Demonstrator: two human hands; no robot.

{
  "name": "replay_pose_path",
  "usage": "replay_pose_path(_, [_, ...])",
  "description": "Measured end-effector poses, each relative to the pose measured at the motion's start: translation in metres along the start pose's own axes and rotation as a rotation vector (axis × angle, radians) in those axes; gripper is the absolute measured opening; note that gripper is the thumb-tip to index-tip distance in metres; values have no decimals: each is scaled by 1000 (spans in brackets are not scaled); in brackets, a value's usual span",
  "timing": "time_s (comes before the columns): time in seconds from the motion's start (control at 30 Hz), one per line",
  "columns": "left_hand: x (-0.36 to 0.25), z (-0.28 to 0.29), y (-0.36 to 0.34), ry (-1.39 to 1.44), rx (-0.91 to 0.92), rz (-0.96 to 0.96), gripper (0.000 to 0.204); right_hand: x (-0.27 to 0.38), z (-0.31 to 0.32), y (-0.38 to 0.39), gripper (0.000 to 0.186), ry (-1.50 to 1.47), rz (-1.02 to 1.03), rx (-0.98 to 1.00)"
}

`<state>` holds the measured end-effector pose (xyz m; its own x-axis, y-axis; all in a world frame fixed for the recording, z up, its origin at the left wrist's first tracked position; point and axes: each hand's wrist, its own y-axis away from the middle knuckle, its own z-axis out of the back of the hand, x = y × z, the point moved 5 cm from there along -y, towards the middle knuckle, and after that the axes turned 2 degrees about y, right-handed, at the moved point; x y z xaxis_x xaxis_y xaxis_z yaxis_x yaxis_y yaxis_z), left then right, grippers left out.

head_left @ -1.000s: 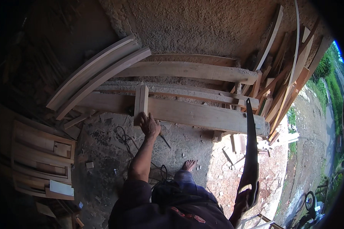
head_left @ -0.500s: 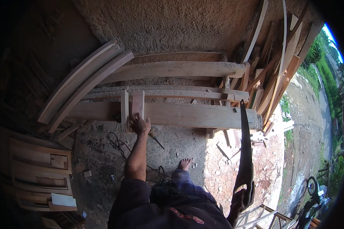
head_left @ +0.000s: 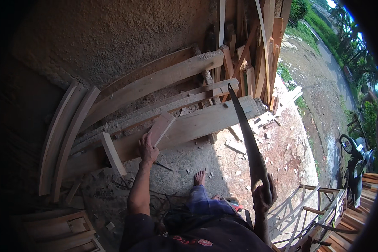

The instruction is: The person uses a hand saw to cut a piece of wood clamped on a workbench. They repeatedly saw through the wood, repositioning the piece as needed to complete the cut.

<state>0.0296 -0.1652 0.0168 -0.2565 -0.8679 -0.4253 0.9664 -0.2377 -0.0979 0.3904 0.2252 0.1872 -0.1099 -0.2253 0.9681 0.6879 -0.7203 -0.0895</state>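
My left hand [head_left: 148, 148] grips the near end of a short wooden board [head_left: 162, 126], which lies across a long thick plank [head_left: 203, 120]. A second short piece of wood [head_left: 113, 153] lies across the same plank to the left, apart from the held one. In my right hand [head_left: 264, 194] is a handsaw [head_left: 248, 136], held by its wooden handle. Its dark blade points up and away, and I see no contact between its teeth and the short board.
Curved-looking boards [head_left: 69, 138] lean at the left. Long timber strips [head_left: 262, 54] stand against the wall at the far right. Offcuts [head_left: 236, 146] litter the floor beyond my bare foot [head_left: 200, 178]. Wooden frames [head_left: 308, 210] stand low right, near a motorbike [head_left: 357, 168].
My view has swung to the right. The short board in my left hand has shifted right along the plank, away from the second piece. The saw stays in my right hand.
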Motion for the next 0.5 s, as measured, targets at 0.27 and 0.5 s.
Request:
replay_pose_path(0.27, [-100, -58, -58, 132, 31, -99, 78, -13, -16, -2, 54, 36, -195, 94])
replay_pose_path(0.5, [-147, -96, -89, 186, 225, -277, 84, -38, -3, 10, 57, -17, -289, -57])
